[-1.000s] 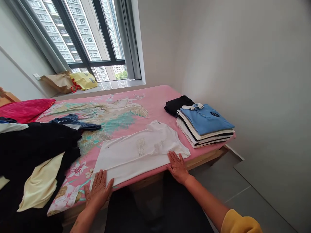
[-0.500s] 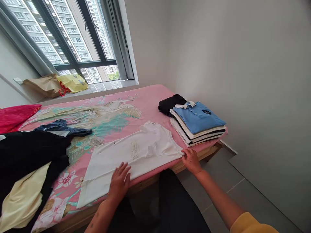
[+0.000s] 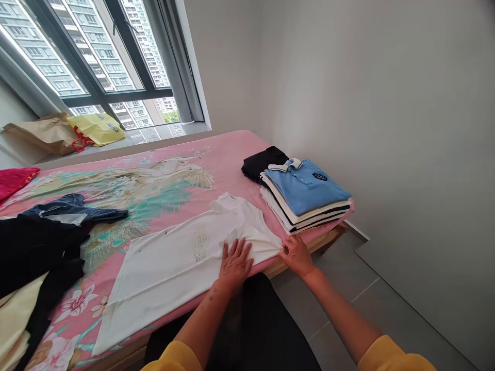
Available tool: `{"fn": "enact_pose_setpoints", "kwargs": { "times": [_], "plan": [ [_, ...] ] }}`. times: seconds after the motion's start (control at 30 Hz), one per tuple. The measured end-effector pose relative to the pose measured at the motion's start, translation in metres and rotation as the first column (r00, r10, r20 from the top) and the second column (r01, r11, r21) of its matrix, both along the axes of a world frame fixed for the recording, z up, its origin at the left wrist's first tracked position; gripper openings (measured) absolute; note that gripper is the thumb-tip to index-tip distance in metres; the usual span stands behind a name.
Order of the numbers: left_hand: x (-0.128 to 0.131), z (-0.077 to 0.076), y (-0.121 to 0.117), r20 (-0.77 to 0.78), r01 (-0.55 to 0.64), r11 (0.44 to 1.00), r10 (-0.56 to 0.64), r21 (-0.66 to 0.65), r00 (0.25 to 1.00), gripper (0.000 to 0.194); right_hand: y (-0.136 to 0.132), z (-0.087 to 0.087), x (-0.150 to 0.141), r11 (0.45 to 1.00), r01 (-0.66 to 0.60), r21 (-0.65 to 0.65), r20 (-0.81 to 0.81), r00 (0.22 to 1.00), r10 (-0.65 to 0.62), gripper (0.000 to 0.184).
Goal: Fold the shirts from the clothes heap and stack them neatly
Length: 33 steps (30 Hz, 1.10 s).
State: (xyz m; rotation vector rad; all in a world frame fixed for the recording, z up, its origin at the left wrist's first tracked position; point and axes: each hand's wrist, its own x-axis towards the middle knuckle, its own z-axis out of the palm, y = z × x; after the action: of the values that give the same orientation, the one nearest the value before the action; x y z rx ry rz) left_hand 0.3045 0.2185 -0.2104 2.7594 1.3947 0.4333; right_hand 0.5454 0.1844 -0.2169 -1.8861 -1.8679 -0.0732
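A white T-shirt [image 3: 166, 268] lies spread along the near edge of the bed, its collar pointing away and some faint print on its front. My left hand [image 3: 235, 263] rests flat on the shirt near the sleeve side, fingers spread. At the shirt's right corner, my right hand [image 3: 297, 256] pinches the sleeve edge between thumb and fingers, pulling small creases into the cloth. Just beyond that hand sits a stack of folded clothes with a blue polo shirt [image 3: 309, 185] on top.
Folded black clothing [image 3: 263, 162] lies behind the stack. On the left are a heap of black clothes [image 3: 38, 252], a cream garment [image 3: 19, 319] and jeans [image 3: 77, 208]. The pink flowered bedsheet [image 3: 228, 149] covers the bed. Bags, one yellow [image 3: 98, 129], stand on the windowsill.
My left hand has slid right along the shirt, from its lower part to near the sleeve. My right hand keeps its pinch on the sleeve. The view has turned slightly right.
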Motion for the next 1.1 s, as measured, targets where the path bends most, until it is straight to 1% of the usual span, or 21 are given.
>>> {"fn": "enact_pose_setpoints", "kwargs": {
  "times": [0.1, 0.17, 0.23, 0.27, 0.33, 0.4, 0.47, 0.57, 0.63, 0.7, 0.77, 0.87, 0.93, 1.03, 1.1],
  "plan": [
    [-0.006, -0.007, -0.003, -0.028, -0.033, 0.997, 0.035, 0.073, 0.999, 0.052, -0.005, 0.003, -0.003, 0.999, 0.03, 0.017, -0.059, 0.998, -0.029, 0.009],
    [-0.006, -0.007, -0.004, -0.048, -0.037, 0.997, 0.041, 0.074, 0.998, 0.053, -0.007, 0.012, -0.014, 0.996, 0.015, 0.083, -0.141, 0.99, -0.003, 0.013],
    [-0.003, -0.006, -0.004, -0.057, -0.04, 0.998, 0.043, 0.055, 0.997, 0.054, -0.008, 0.021, -0.031, 0.985, -0.083, 0.154, -0.215, 0.97, 0.115, 0.02],
    [-0.002, -0.005, -0.004, -0.057, -0.04, 0.998, 0.043, 0.046, 0.997, 0.054, -0.006, 0.025, -0.041, 0.971, -0.157, 0.179, -0.236, 0.951, 0.197, 0.022],
    [-0.002, -0.003, -0.004, -0.052, -0.025, 0.999, 0.027, 0.037, 0.998, 0.054, -0.001, 0.029, -0.062, 0.927, -0.323, 0.19, -0.247, 0.898, 0.364, 0.027],
    [-0.008, -0.002, -0.005, -0.051, 0.011, 0.999, -0.009, 0.045, 0.999, 0.053, 0.007, 0.026, -0.08, 0.885, -0.438, 0.159, -0.241, 0.852, 0.465, 0.031],
    [-0.018, 0.0, -0.005, -0.054, 0.013, 0.999, -0.011, 0.051, 0.998, 0.052, 0.016, 0.02, -0.092, 0.878, -0.473, 0.076, -0.223, 0.85, 0.477, 0.035],
    [-0.032, 0.005, -0.001, -0.054, -0.049, 0.998, 0.05, 0.026, 0.997, 0.05, 0.03, 0.013, -0.103, 0.904, -0.414, -0.108, -0.13, 0.907, 0.4, 0.04],
    [-0.036, 0.01, 0.005, -0.05, -0.069, 0.998, 0.068, -0.009, 0.996, 0.047, 0.04, 0.014, -0.11, 0.912, -0.357, -0.201, -0.04, 0.934, 0.356, 0.042],
    [-0.033, 0.013, 0.012, -0.043, -0.079, 0.996, 0.077, -0.043, 0.996, 0.045, 0.05, 0.018, -0.116, 0.913, -0.317, -0.255, 0.026, 0.942, 0.334, 0.043],
    [-0.029, 0.014, 0.018, -0.029, -0.114, 0.991, 0.112, -0.07, 0.993, 0.044, 0.061, 0.019, -0.122, 0.911, -0.299, -0.283, 0.058, 0.943, 0.328, 0.044],
    [-0.027, 0.005, 0.022, 0.005, -0.185, 0.978, 0.186, -0.096, 0.983, 0.048, 0.077, 0.013, -0.127, 0.904, -0.242, -0.353, 0.058, 0.958, 0.28, 0.049],
    [-0.029, -0.004, 0.021, 0.029, -0.222, 0.971, 0.225, -0.093, 0.974, 0.053, 0.085, 0.007, -0.129, 0.898, -0.174, -0.404, 0.058, 0.975, 0.215, 0.058],
    [-0.034, -0.013, 0.018, 0.053, -0.241, 0.967, 0.245, -0.083, 0.968, 0.055, 0.091, 0.0, -0.131, 0.893, -0.116, -0.434, 0.068, 0.985, 0.161, 0.069],
    [-0.038, -0.014, 0.018, 0.055, -0.229, 0.969, 0.235, -0.096, 0.97, 0.057, 0.091, -0.002, -0.133, 0.889, -0.108, -0.445, 0.075, 0.985, 0.158, 0.072]
  ]
}}
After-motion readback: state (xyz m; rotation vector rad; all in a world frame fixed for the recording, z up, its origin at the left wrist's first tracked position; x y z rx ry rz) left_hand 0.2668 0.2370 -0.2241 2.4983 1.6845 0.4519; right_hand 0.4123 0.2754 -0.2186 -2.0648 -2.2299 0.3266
